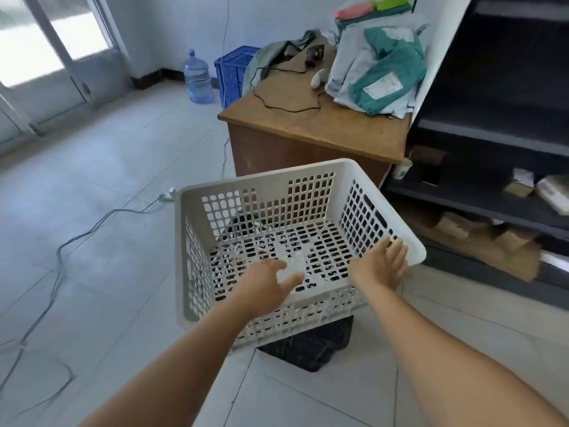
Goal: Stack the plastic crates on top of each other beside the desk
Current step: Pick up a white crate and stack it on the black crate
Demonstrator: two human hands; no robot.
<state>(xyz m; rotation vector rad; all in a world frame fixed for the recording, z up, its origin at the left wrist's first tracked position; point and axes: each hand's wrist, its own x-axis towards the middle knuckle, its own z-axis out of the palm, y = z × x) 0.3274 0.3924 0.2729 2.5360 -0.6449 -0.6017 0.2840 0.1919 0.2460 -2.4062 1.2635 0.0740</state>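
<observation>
We see a white perforated plastic crate (pixel 277 229) just in front of the near corner of the wooden worktop (pixel 311 118), sitting slightly askew on top of something dark (pixel 311 346) that shows beneath its near edge; it may be a second crate, though the view is too poor to say. The white crate is upright, open side up, and empty apart from blurred pale patches on its grid floor.

Our left hand (pixel 264 288) rests at the crate's near wall, fingers spread and apart, reaching over the rim into the interior. Our right hand (pixel 380 266) lies at the crate's near right corner, fingers spread and touching the rim, not closed around it.

A blue plastic crate (pixel 232 75) stands on the tiled floor (pixel 107 186) beyond the far left corner of the worktop, beside a large water bottle (pixel 197 78). On the worktop lie a black cable (pixel 277 103), grey and green mailing bags (pixel 378 66) towards the right edge, and a small pale object (pixel 317 77) just beside them. A dark shelf unit (pixel 498 124) stands against the worktop's right edge. Thin cables (pixel 101 220) trail across the floor to the left.
</observation>
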